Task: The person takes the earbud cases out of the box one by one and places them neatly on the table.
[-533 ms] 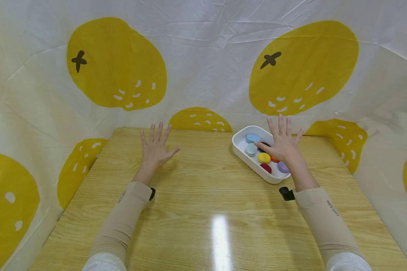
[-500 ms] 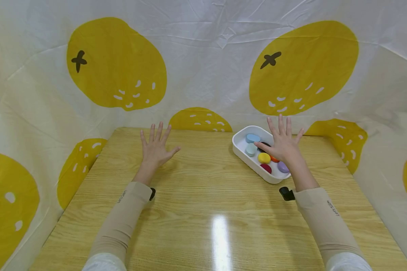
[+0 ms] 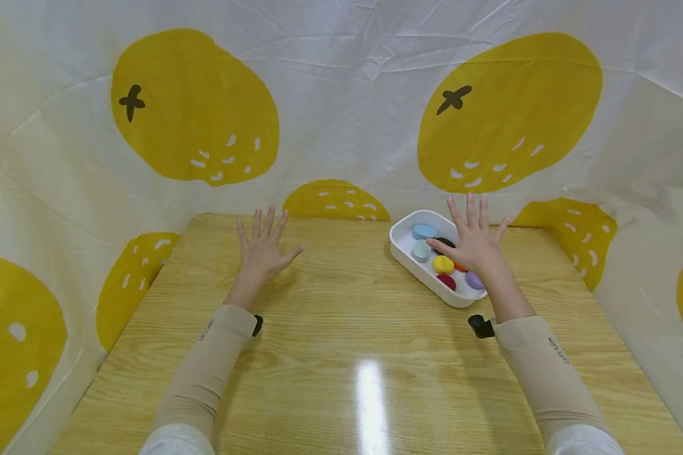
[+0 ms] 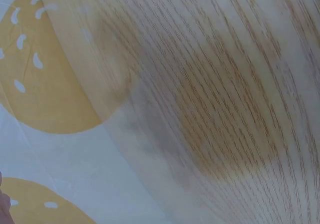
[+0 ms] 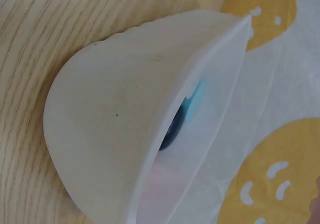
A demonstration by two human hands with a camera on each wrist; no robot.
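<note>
My left hand (image 3: 260,256) hovers over the left part of the wooden table, fingers spread wide and holding nothing. Over the right side of a white tray (image 3: 418,273) is my right hand (image 3: 479,246), also with fingers splayed and nothing in it. Rounded pieces lie inside the tray: a light blue one (image 3: 424,232), a pale grey-green one (image 3: 421,251), a yellow one (image 3: 443,264), a dark red one (image 3: 446,282), a purple one (image 3: 475,280). A black piece (image 3: 445,244) and an orange piece (image 3: 460,267) are partly hidden by my right hand.
The table (image 3: 319,328) has a glossy wood-grain top. Behind it and at both sides hangs a white cloth (image 3: 347,114) printed with yellow fruit. In the right wrist view, the tray's outer wall (image 5: 110,114) fills the middle.
</note>
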